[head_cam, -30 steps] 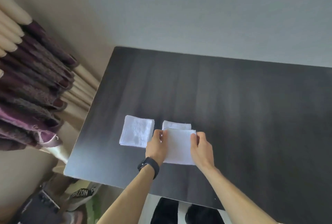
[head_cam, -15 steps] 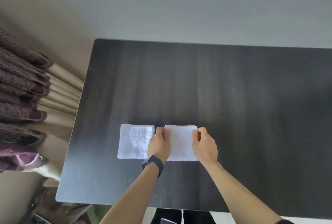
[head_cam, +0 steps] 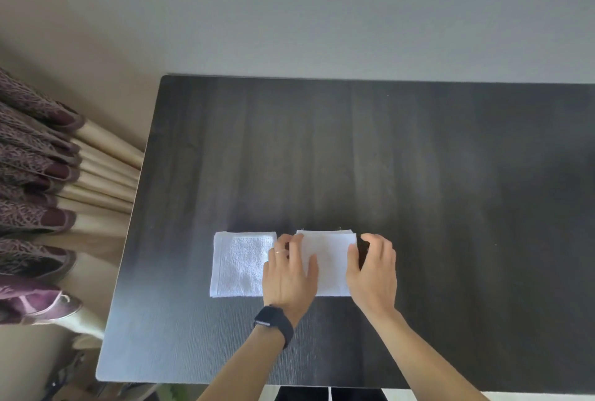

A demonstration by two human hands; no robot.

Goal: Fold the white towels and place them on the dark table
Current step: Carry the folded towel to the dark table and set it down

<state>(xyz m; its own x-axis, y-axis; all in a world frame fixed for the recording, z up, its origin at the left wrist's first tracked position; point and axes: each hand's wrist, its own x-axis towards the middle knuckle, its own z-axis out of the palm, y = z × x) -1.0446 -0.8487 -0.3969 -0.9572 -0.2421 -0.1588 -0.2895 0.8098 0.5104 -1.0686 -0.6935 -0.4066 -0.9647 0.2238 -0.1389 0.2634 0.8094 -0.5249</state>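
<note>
In the head view, a dark wooden rectangular table (head_cam: 418,175) fills most of the picture and stands against a pale grey wall (head_cam: 322,14); two folded white terry towels lie side by side on it, near the front edge and left of the middle. The left folded white towel (head_cam: 240,264) is a flat square with a rough woven centre, and no hand holds it; the right folded white towel (head_cam: 330,259) lies just beside it with a narrow dark gap between them, and its far edge shows several layers.

The left hand (head_cam: 288,275) rests palm down over the gap and on the left edge of the right towel; its fingers are nearly straight and spread, gripping nothing, and its thumb lies flat on the cloth; one finger carries a thin ring (head_cam: 279,251), and a black wristwatch (head_cam: 273,320) sits on the wrist. The right hand (head_cam: 373,275) is at the right edge of the same towel; its thumb touches that edge, and its fingers are loosely bent over the table beyond the towel, with a dark space between thumb and fingers; they close on nothing.

On the left side hang pleated beige and purple patterned curtains (head_cam: 38,175), beside the table edge.
</note>
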